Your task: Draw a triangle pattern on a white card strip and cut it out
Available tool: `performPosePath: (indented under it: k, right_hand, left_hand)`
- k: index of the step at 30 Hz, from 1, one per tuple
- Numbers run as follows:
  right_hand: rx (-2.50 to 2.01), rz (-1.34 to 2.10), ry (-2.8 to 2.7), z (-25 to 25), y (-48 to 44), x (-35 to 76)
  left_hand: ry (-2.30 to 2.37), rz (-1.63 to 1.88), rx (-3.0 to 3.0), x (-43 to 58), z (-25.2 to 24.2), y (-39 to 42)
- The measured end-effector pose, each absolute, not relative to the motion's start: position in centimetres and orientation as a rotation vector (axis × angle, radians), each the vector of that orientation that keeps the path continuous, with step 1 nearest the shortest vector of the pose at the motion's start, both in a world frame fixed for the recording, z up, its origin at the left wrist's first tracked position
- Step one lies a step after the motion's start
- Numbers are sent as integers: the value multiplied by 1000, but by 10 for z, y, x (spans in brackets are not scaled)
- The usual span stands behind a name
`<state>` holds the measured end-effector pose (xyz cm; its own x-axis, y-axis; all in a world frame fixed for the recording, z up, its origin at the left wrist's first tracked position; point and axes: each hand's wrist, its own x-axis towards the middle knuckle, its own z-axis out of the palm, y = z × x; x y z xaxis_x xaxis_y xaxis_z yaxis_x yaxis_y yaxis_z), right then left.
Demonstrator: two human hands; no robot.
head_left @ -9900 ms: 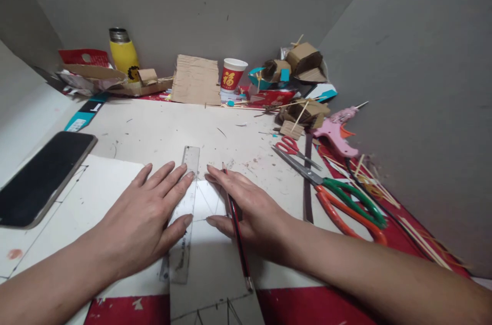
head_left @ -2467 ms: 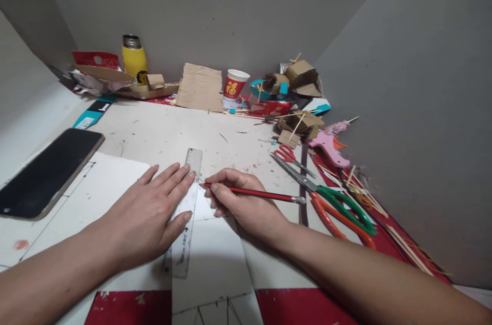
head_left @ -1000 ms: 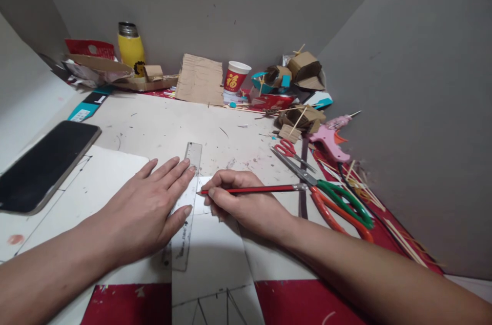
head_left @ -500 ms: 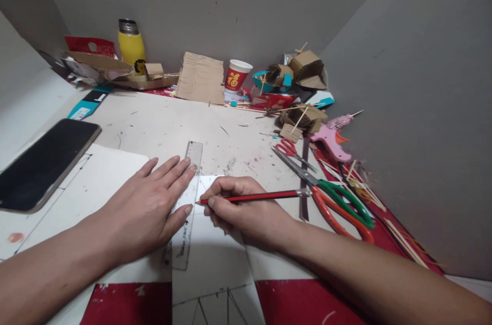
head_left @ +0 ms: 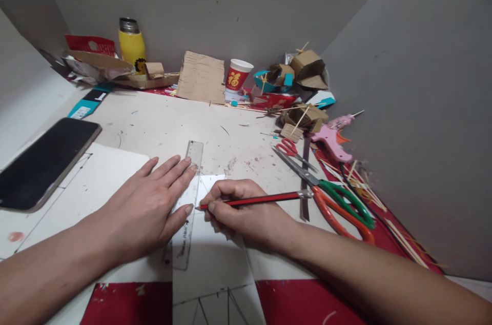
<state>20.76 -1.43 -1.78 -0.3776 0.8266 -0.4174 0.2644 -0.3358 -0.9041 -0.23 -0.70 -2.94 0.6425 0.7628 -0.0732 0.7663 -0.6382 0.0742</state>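
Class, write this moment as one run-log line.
left hand: spread on clear ruler | right hand: holds pencil, tip by ruler's edge | underneath: marked white paper

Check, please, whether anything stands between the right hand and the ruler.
Only the pencil, held in the right hand, bridges the gap, with its tip at the edge of the ruler. Nothing else visible stands between them.

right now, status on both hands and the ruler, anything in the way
Left hand spread on clear ruler, over white paper. Right hand gripping pencil, tip at ruler's edge. Large scissors near pencil's back end.
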Motion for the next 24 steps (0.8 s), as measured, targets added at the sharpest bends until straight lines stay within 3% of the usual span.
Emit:
performPosePath:
  k: [24]
  right_hand:
    - [-1361, 1831, -1457, -21, -15, 209]
  left_hand:
    - [1275, -29, 2790, -4, -31, -8]
